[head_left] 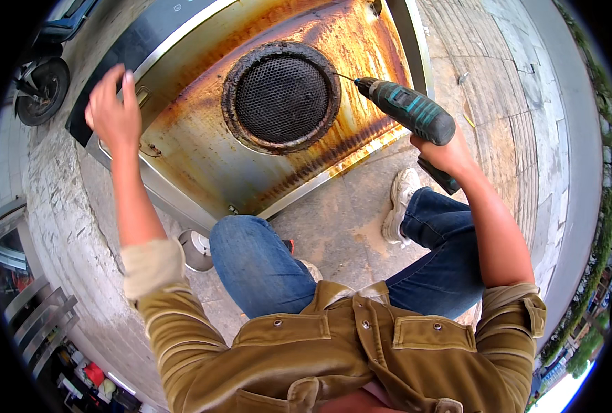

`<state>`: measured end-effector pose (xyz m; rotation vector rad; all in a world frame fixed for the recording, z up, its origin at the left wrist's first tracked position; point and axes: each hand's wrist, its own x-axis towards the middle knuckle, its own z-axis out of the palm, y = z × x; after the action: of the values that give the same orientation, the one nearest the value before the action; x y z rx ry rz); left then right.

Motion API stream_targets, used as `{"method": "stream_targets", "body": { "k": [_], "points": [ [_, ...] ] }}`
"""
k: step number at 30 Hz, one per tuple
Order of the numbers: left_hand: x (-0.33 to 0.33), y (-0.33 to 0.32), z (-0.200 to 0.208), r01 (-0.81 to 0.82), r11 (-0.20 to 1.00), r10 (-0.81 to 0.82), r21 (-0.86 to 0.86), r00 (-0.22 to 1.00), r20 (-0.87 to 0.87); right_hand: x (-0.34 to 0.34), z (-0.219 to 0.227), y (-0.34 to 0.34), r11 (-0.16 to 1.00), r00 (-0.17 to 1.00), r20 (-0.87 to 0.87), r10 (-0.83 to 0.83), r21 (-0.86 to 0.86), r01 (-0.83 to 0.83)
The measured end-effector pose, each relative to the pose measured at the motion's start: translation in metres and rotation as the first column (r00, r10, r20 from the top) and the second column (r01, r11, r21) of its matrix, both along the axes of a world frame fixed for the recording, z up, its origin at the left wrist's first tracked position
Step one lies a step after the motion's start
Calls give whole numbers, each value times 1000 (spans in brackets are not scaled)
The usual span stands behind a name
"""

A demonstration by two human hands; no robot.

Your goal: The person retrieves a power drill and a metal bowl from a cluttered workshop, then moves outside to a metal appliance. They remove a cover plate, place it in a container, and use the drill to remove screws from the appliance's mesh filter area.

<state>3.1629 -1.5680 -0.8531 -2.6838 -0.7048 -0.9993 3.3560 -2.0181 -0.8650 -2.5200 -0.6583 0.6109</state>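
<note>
A grease-stained metal range hood (189, 151) lies before me, with brown and orange grime over its inner face. Set in it is a round, blackened mesh filter (278, 96) with a crusted rim. My right hand (447, 151) grips the handle of a black and teal cordless drill (413, 110). Its long thin bit points left, the tip at the filter's right rim; whether it touches a screw is too small to tell. My left hand (117, 113) is at the hood's dark panel (141, 41) on the left, fingers partly bent and apart, holding nothing visible.
The hood's metal edge comes close to my knees. A round metal and white object (196, 249) sits beside my left knee. A wheeled vehicle's tyre (43, 91) stands at the far left. Paving (485, 89) runs along the right, toward a road and hedge.
</note>
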Motion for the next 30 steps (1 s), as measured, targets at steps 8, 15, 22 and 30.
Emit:
{"method": "stream_targets", "body": {
  "k": [8, 15, 22, 30],
  "points": [
    [88, 103, -4, -324, 915, 223, -242, 904, -366, -1, -4, 1, 999, 998, 19, 52, -15, -51],
    [100, 92, -6, -349, 903, 268, -250, 913, -307, -9, -2, 9, 996, 995, 50, 86, 19, -87],
    [100, 94, -6, -332, 906, 255, -263, 923, -289, -13, -3, 14, 1000, 1000, -25, -1, 20, 2],
    [94, 102, -15, -249, 943, 194, -221, 950, -245, -20, -17, -7, 992, 993, 76, 89, 83, -95]
  ]
}}
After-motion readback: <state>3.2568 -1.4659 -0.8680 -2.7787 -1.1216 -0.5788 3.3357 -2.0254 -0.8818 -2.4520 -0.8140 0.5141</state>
